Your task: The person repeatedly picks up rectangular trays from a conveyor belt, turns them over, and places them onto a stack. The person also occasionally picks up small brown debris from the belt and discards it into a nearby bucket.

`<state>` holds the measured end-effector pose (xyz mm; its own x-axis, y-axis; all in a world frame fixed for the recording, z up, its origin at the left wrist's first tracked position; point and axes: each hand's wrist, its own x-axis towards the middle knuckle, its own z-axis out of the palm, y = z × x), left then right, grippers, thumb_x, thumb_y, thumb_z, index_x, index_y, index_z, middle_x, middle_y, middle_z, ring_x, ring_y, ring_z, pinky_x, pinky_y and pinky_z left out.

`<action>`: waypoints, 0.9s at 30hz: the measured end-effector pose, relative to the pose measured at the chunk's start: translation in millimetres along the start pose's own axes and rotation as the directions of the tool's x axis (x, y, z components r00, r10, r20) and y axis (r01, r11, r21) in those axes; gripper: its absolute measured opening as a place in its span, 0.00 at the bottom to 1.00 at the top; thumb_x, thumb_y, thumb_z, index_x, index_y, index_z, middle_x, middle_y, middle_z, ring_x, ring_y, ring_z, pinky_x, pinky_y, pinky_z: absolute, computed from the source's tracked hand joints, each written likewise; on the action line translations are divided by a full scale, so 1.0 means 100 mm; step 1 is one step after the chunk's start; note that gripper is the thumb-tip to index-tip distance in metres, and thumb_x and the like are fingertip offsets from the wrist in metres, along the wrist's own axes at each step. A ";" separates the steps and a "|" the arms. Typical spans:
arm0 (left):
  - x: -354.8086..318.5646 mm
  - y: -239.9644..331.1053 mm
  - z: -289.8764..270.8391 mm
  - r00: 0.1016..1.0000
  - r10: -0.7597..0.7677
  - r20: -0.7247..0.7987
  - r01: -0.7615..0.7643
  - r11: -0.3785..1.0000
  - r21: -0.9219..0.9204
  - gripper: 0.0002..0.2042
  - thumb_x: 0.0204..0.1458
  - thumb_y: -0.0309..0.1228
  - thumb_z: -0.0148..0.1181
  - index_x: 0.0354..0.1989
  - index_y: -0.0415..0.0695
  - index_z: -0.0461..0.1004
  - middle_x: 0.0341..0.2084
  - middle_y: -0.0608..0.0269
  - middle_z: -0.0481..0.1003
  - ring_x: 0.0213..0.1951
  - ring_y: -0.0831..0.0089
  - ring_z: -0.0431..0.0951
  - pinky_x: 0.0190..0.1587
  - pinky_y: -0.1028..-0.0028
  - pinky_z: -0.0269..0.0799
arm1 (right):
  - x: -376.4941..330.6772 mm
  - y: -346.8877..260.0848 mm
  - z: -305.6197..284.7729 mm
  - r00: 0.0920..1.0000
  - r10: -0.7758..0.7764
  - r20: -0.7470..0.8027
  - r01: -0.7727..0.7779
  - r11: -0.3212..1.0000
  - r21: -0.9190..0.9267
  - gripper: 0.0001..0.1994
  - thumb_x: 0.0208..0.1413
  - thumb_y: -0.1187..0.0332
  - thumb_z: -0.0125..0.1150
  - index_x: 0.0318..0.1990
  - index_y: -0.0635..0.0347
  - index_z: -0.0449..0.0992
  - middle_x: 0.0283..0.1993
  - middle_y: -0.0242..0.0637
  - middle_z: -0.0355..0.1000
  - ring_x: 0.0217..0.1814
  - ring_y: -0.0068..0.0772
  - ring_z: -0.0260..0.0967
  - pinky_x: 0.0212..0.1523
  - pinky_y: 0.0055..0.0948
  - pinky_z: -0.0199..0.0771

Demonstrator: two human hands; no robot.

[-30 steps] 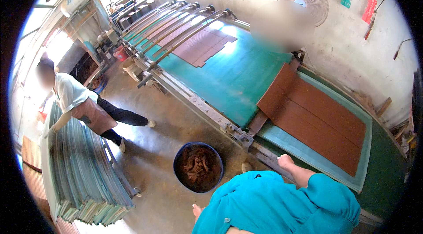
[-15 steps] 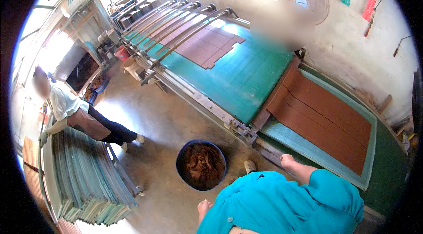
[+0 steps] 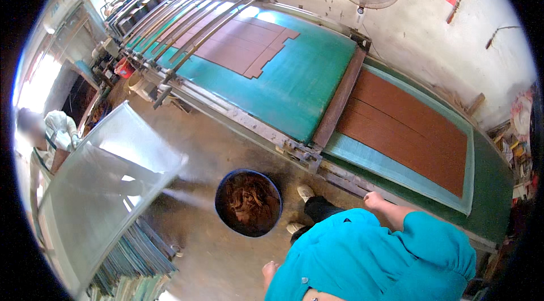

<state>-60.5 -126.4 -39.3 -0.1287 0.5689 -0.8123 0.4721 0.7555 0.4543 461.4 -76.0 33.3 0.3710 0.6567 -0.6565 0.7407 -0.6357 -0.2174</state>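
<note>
In the head view, the brown sheet (image 3: 405,131) lies flat on the blue screen (image 3: 354,159) at the right of the frame. It has long lines in it and seems to be all laid down. Its upper left edge is close to the brown bar (image 3: 339,98); I can't tell if they touch. A pinkish sheet (image 3: 255,49) is on the green belt (image 3: 300,100) near the top, partly under the bars (image 3: 220,32), so that one is not on a screen. The right hand (image 3: 374,201), low and right of the middle, is near the rail (image 3: 341,177). The left hand (image 3: 270,271) is at the bottom, beside the shirt (image 3: 368,255). Fingers look curled, but I can't tell if either hand is closed, and I see nothing in them. At the left, a co-worker (image 3: 59,125) has a big pale screen (image 3: 107,176) tipped over a stack (image 3: 133,253). A tub (image 3: 219,187) of brown scraps (image 3: 249,202) sits near the middle.
</note>
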 end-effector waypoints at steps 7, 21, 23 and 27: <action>0.27 1.36 -0.32 0.979 -0.071 -0.191 -0.092 0.683 -0.725 0.16 0.55 0.30 0.45 0.50 0.35 0.60 0.35 0.53 0.71 0.35 0.63 0.75 0.35 0.68 0.73 | 0.31 -0.54 -0.59 0.886 0.207 -0.415 -0.096 0.957 0.272 0.11 0.47 0.62 0.51 0.30 0.59 0.76 0.31 0.46 0.73 0.35 0.46 0.71 0.37 0.38 0.70; 0.76 5.65 -0.38 0.911 0.412 0.025 -0.329 0.761 -0.559 0.24 0.52 0.32 0.52 0.56 0.37 0.53 0.42 0.52 0.69 0.38 0.66 0.75 0.36 0.73 0.72 | 1.81 -1.84 -2.13 0.724 0.101 -0.682 0.373 0.776 0.510 0.14 0.48 0.64 0.54 0.41 0.59 0.70 0.40 0.41 0.70 0.39 0.40 0.68 0.41 0.33 0.69; 0.95 6.11 -0.22 0.914 0.384 0.133 -0.235 0.767 -0.597 0.28 0.52 0.35 0.51 0.59 0.44 0.47 0.45 0.51 0.67 0.42 0.60 0.73 0.39 0.67 0.71 | 2.04 -1.98 -2.41 0.598 -0.095 -0.796 0.420 0.883 0.210 0.15 0.47 0.64 0.54 0.43 0.57 0.69 0.46 0.39 0.67 0.45 0.41 0.65 0.44 0.35 0.67; 1.54 6.64 0.08 0.871 0.281 0.403 0.167 0.602 -0.781 0.31 0.51 0.43 0.52 0.61 0.59 0.44 0.54 0.47 0.56 0.53 0.50 0.61 0.50 0.51 0.61 | 2.90 -2.41 -2.76 0.499 -0.330 -0.801 0.496 0.867 -0.048 0.22 0.49 0.58 0.53 0.50 0.58 0.66 0.55 0.40 0.61 0.59 0.42 0.54 0.59 0.45 0.47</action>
<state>240.0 460.3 134.1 0.3717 0.5769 -0.7273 -0.4180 0.8036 0.4238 544.5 379.5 94.8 0.3896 0.8625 0.3229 0.8532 -0.2060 -0.4792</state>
